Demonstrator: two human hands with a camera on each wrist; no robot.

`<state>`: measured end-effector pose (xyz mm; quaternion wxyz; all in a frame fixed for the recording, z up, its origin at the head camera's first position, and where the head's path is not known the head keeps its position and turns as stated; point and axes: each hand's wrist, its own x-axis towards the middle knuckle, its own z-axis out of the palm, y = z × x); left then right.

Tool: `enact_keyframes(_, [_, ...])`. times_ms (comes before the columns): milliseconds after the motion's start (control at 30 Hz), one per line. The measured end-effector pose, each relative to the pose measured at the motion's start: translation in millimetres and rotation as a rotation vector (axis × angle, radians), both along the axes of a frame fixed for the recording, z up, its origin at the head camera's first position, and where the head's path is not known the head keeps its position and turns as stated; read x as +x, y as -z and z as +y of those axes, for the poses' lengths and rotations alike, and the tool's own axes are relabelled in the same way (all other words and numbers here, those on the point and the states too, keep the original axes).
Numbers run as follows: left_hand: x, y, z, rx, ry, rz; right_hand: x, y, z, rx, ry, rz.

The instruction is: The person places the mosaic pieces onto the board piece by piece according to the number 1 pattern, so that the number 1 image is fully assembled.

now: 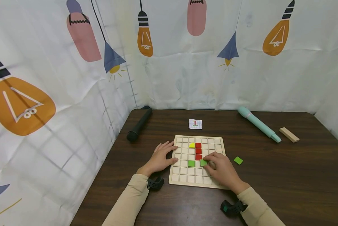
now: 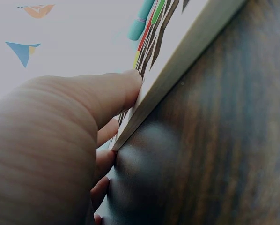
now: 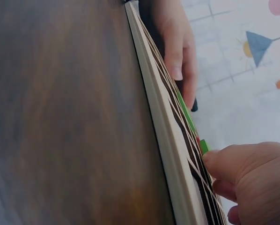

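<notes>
A light wooden grid board [image 1: 183,183] lies flat on the table. My left hand [image 1: 159,158] rests at its left side, thumb and fingertips touching the edge, fingers fairly straight. Over the board's right half, my right hand [image 1: 224,171] pinches a green square tile [image 1: 203,163] between thumb and finger; in the right wrist view the tile [image 3: 203,146] stands slightly above the grid. Several red square tiles [image 1: 198,150] form a column. A yellow tile [image 1: 192,145] sits left of the top red one, and another green tile [image 1: 191,163] lies below and left of the column.
A loose green tile [image 1: 238,160] lies right of the board. Behind the board is a small printed card [image 1: 195,124]. A black rod-shaped object [image 1: 139,125] lies at back left, a teal tube-shaped object [image 1: 259,124] and a wooden block [image 1: 289,134] at back right. Patterned curtains [image 1: 180,75] surround the table.
</notes>
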<state>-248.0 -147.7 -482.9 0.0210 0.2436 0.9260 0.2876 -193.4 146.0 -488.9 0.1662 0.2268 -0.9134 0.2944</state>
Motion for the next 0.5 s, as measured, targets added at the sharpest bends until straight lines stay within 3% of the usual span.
enact_keyframes(500, [0.1,-0.4,0,-0.005,0.003,-0.006,1.5,1.0,-12,-0.008,-0.031,0.062])
